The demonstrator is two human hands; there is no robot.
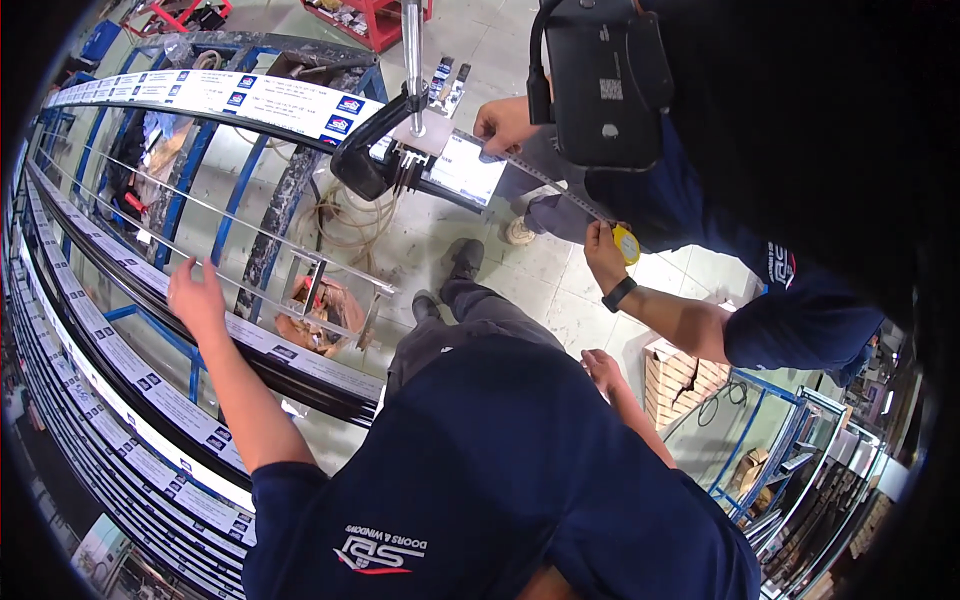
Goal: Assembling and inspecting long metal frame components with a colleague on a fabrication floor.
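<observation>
My left hand (pixel 197 298) is at the left, over a long dark profile with white printed film (pixel 260 337); its fingers are stretched and hold nothing I can see. Whether it touches the profile I cannot tell. Low beside my body, my right hand (pixel 602 370) hangs with loosely bent fingers and nothing visible in it. Across from me a co-worker holds a yellow tape measure (pixel 626 244) in one hand. Its blade (pixel 545 180) runs to the co-worker's other hand (pixel 505 125), at the end of a film-covered profile (pixel 465 168).
A black-handled device on a metal post (pixel 365 165) stands over that profile. Blue metal racks (pixel 235 190) carry long profiles to my left. Hoses (pixel 355 225) and an open bag (pixel 325 310) lie low among the frames. A cardboard box (pixel 685 380) stands to the right.
</observation>
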